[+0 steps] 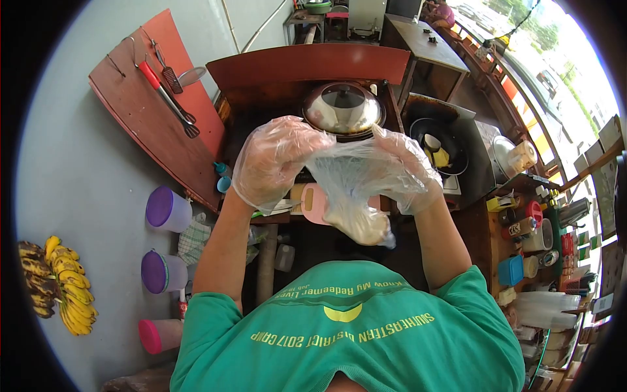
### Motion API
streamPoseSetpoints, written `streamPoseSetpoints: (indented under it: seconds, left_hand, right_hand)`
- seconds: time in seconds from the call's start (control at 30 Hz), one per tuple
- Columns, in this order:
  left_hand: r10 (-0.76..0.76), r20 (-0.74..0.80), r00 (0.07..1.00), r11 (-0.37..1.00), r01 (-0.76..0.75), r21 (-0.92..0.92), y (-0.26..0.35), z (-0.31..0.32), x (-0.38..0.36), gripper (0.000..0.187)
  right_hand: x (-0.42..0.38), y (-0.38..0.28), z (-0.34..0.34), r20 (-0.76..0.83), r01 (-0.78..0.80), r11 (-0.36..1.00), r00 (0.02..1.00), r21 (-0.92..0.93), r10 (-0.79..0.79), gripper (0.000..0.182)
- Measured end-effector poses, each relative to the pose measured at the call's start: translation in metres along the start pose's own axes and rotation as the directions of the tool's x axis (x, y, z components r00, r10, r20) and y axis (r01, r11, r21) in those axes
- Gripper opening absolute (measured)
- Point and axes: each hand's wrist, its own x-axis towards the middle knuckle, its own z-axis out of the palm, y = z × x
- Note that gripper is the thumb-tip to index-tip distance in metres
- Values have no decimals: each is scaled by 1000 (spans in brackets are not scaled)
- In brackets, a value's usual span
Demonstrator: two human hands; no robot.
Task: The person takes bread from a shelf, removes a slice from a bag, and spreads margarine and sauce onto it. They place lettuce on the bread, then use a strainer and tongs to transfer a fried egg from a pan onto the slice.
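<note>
Both hands wear loose clear plastic gloves. My left hand (275, 157) is closed on the top of a clear plastic bag (346, 176), its fingers curled. On the other side of the bag's mouth, my right hand (408, 163) grips the edge with bent fingers. The bag hangs between them, and a pale, soft-looking lump (359, 223) weighs down its bottom; I cannot make out what it is. Below and behind the bag lies a pink cutting board (315, 204), partly hidden. A knife (281, 208) rests beside it, near my left wrist.
A lidded pan (344, 110) stands beyond my hands. To the right sits a black wok (450, 153) with yellow food in it. Whisks (179, 111) hang on a red board at left, above purple-lidded tubs (166, 209) and bananas (73, 287). Jars and containers (539, 235) crowd the right counter.
</note>
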Motion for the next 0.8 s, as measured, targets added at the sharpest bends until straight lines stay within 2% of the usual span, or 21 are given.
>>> streamPoseSetpoints:
  seconds: [0.1,0.2,0.27,0.3,0.37,0.4,0.43,0.47,0.5,0.53,0.57,0.6,0.63,0.67,0.7,0.73,0.77,0.8]
  left_hand:
    - [28,28,999,995,-25,-101,4,-1,-3,31]
    - [-55,68,996,989,63,-137,5,-8,-9,31]
    - [-424,72,903,897,429,-100,10,-11,-12,32]
    - [-423,73,903,898,429,-99,14,-13,-11,32]
    - [-269,-269,925,951,299,77,26,-17,-3,36]
    - [-165,-203,965,972,194,131,35,-16,2,43]
    - [-165,-199,966,973,193,127,44,-11,7,43]
    - [-74,-4,997,956,72,285,54,-5,10,42]
    - [-11,200,980,908,-74,412,60,-2,10,42]
    - [87,194,977,889,-164,428,42,7,-4,35]
    - [84,192,978,888,-162,431,43,0,-7,35]
    - [60,285,957,886,-182,427,47,-11,-8,27]
    - [37,378,925,886,-205,417,51,-22,-8,20]
    - [43,381,923,886,-211,412,58,-33,-9,20]
    - [-95,518,850,939,-97,330,67,-45,-8,20]
    - [-208,650,731,963,37,266,72,-51,-6,19]
    - [-204,655,727,965,37,260,75,-52,-2,19]
    - [-168,522,836,970,48,236,80,-50,2,19]
  right_hand:
    - [6,-13,-7,-58,-83,992,995,-90,78,18]
    - [3,-24,4,-99,-141,979,987,-145,127,15]
    - [-4,-29,21,-191,-206,979,960,10,204,15]
    - [-6,-25,24,-191,-204,979,961,11,203,15]
    - [-7,-17,30,-286,12,995,957,-100,-41,20]
    - [-5,-15,34,-289,15,995,956,-98,-43,20]
    - [-3,-12,38,-177,22,996,983,-82,-36,24]
    - [-2,-11,39,-64,23,998,998,-66,-27,28]
    - [2,-5,31,-67,17,998,998,-65,-21,28]
    - [12,4,16,12,201,954,979,-223,-203,28]
    - [19,7,7,121,385,852,923,-356,-366,28]
    - [16,-13,21,-65,39,999,997,5,-39,24]
    - [7,-23,41,-155,157,987,975,-27,-160,19]
    - [20,-20,17,-188,158,984,967,-84,-171,20]
    - [29,-22,8,-223,157,978,957,-140,-185,20]
    - [26,-16,1,-215,118,966,962,-232,-169,23]
    - [21,-15,14,-208,74,944,967,-322,-146,27]
    - [26,-17,27,-192,-21,765,972,-644,-135,36]
